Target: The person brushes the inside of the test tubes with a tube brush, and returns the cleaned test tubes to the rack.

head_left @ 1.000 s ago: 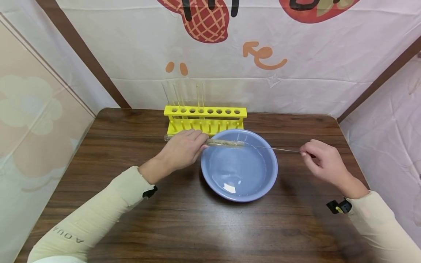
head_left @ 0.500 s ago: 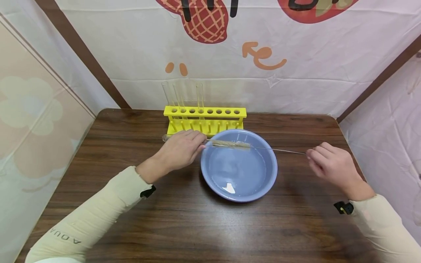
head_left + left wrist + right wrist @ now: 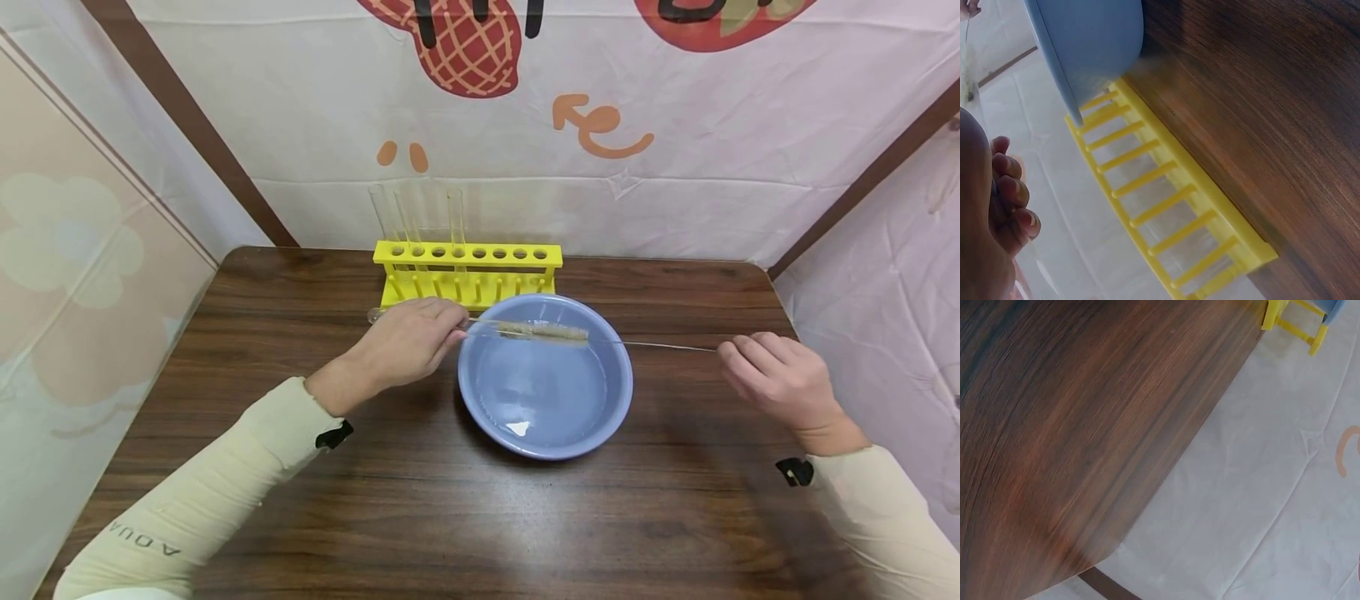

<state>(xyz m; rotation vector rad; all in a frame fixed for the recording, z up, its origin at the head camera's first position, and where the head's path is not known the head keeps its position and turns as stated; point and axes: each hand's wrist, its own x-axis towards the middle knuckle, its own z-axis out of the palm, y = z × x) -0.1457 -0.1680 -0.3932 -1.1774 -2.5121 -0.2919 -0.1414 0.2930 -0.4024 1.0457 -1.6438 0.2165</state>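
Note:
My left hand [image 3: 411, 340] grips a clear glass test tube [image 3: 374, 316], held nearly level with its rounded end poking out left of the hand. The tube's other end reaches over the blue basin [image 3: 471, 400], which holds water. A test tube brush [image 3: 558, 333] with pale bristles lies in line with the tube, its bristles above the basin. At the right, my right hand [image 3: 780, 379] pinches the far end of the brush's thin wire handle [image 3: 667, 346]. Curled left fingers [image 3: 1013, 190] show in the left wrist view; the right wrist view shows no hand.
A yellow test tube rack [image 3: 551, 254] stands behind the basin, close to its back rim. Several holes show in its top bar, and upright glass test tubes [image 3: 457, 218] stand toward its left. The brown wooden table [image 3: 480, 533] ends at a printed cloth wall [image 3: 712, 167].
My right hand has moved right and slightly down, drawing the brush rightward along the tube, so its bristles sit farther right over the basin. The left hand and tube have shifted slightly left.

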